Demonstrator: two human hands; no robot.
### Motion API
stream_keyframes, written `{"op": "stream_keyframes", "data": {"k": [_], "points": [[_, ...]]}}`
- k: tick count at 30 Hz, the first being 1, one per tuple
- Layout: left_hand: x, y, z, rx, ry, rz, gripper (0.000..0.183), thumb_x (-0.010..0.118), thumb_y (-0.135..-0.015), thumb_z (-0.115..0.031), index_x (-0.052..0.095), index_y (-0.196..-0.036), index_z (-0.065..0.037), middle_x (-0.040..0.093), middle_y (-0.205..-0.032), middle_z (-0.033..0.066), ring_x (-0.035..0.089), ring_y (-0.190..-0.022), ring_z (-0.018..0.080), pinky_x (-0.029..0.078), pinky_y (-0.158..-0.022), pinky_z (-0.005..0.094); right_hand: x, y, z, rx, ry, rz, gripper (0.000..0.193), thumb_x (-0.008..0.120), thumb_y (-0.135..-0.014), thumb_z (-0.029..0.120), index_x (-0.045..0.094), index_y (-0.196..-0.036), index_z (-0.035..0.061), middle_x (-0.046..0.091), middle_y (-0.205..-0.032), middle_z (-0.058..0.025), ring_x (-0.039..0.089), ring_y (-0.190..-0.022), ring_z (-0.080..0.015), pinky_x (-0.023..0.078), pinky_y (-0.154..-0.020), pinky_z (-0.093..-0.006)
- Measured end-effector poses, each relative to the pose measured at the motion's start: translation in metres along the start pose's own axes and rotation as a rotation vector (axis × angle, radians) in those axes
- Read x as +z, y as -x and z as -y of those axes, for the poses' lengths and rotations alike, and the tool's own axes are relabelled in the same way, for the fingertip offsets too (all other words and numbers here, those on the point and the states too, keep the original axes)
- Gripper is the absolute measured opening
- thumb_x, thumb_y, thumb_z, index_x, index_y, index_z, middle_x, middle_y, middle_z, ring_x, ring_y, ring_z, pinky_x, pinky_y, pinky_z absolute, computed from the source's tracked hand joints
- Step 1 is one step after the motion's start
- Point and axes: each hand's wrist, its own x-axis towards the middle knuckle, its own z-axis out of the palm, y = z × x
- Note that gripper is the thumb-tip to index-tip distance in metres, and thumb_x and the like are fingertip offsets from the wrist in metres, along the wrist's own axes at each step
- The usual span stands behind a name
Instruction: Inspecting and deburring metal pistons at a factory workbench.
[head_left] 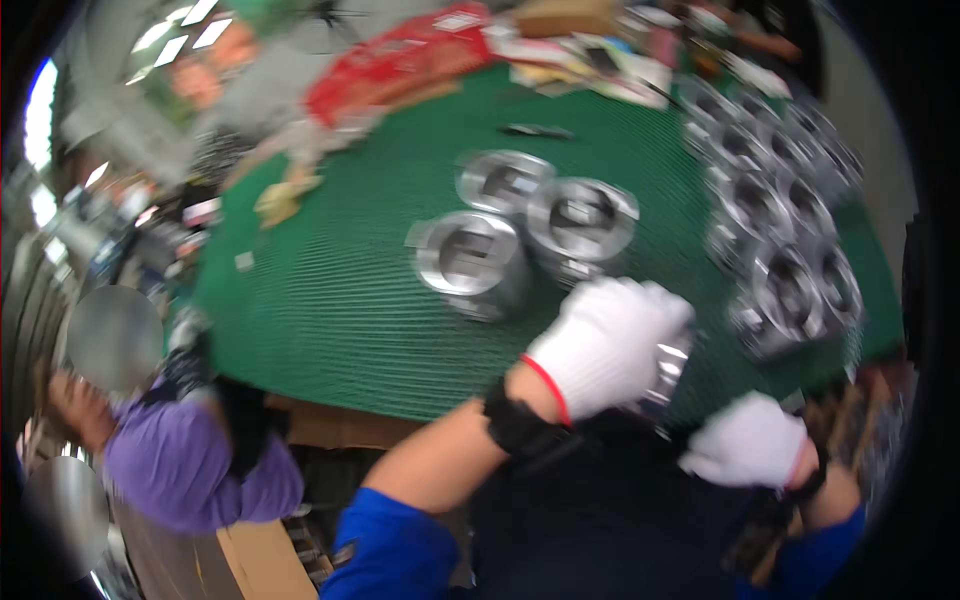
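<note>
Left hand [615, 345], in a white knit glove, was curled against a shiny silver metal piece [672, 372], near 4 o'clock from the head view's centre; the white-gloved right hand [748, 440] was loosely bent, farther out that way, at the near edge. Blur hid whether either hand gripped anything.

Work seemed part-way: three hollow silver metal cylinders [475, 260] stood grouped toward 12 o'clock, while similar silver cylinders in rows [755, 205] stood between 2 and 3 o'clock; which were finished could not be told.

The ribbed green worktop [330, 320] gave most room toward 9 o'clock. A crumpled red sheet [400, 65] at 11 o'clock and scattered papers [640, 80] at 1 o'clock bounded its far edge; a co-worker's purple sleeve [180, 465] was off the near edge, at 8 o'clock.
</note>
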Motion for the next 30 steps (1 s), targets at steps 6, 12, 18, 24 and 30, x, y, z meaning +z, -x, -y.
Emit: {"op": "stream_keyframes", "data": {"k": [6, 12, 18, 24, 30], "points": [[0.062, 0.076, 0.014, -0.454, 0.986, -0.979, 0.062, 0.069, -0.084, -0.001, 0.045, -0.142, -0.002, 0.058, -0.135, 0.0130, 0.055, -0.128, 0.0219, 0.043, -0.108, 0.0353, 0.028, 0.021, -0.003, 0.491, -1.045, -0.267, 0.033, 0.049, -0.077, 0.017, 0.067, -0.061, -0.0055, 0.051, -0.044, -0.0053, 0.042, -0.036, -0.0105, 0.032, -0.037, -0.0258], [0.064, 0.108, 0.012, -0.485, 0.901, -0.598, 0.127, 0.086, -0.063, -0.014, 0.001, -0.157, -0.002, 0.030, -0.156, 0.0236, 0.040, -0.140, 0.0363, 0.033, -0.115, 0.0394, 0.031, -0.021, -0.010, 0.266, -1.303, -0.331, 0.049, 0.051, -0.087, 0.033, 0.064, -0.061, -0.0059, 0.045, -0.042, -0.0032, 0.040, -0.033, -0.0106, 0.030, -0.033, -0.0241], [0.082, 0.119, 0.019, -0.377, 0.609, -0.668, 0.101, 0.082, -0.071, -0.014, 0.024, -0.153, -0.001, 0.058, -0.126, 0.0180, 0.058, -0.117, 0.0298, 0.044, -0.103, 0.0387, 0.063, -0.009, -0.008, 0.255, -1.440, -0.327, 0.071, 0.053, -0.095, 0.058, 0.057, -0.057, -0.0023, 0.040, -0.040, -0.0006, 0.037, -0.031, -0.0100, 0.027, -0.031, -0.0239], [0.071, 0.117, 0.052, -0.176, 0.759, -0.686, 0.060, 0.065, -0.090, -0.014, 0.043, -0.145, -0.006, 0.056, -0.128, 0.0140, 0.059, -0.116, 0.0252, 0.048, -0.100, 0.0373, 0.057, 0.017, 0.010, 0.454, -1.646, -0.163, 0.038, 0.052, -0.101, 0.043, 0.058, -0.088, 0.0080, 0.037, -0.056, 0.0066, 0.032, -0.044, -0.0050, 0.023, -0.040, -0.0217], [0.041, 0.055, 0.062, -0.205, 0.220, -0.312, 0.054, 0.074, -0.074, -0.025, 0.059, -0.125, -0.014, 0.064, -0.112, 0.0132, 0.064, -0.100, 0.0350, 0.053, -0.087, 0.0459, 0.058, 0.009, 0.019, 0.449, -1.626, -0.249, 0.039, 0.051, -0.101, 0.042, 0.058, -0.082, 0.0090, 0.036, -0.055, 0.0062, 0.031, -0.043, -0.0059, 0.023, -0.039, -0.0229]]}}
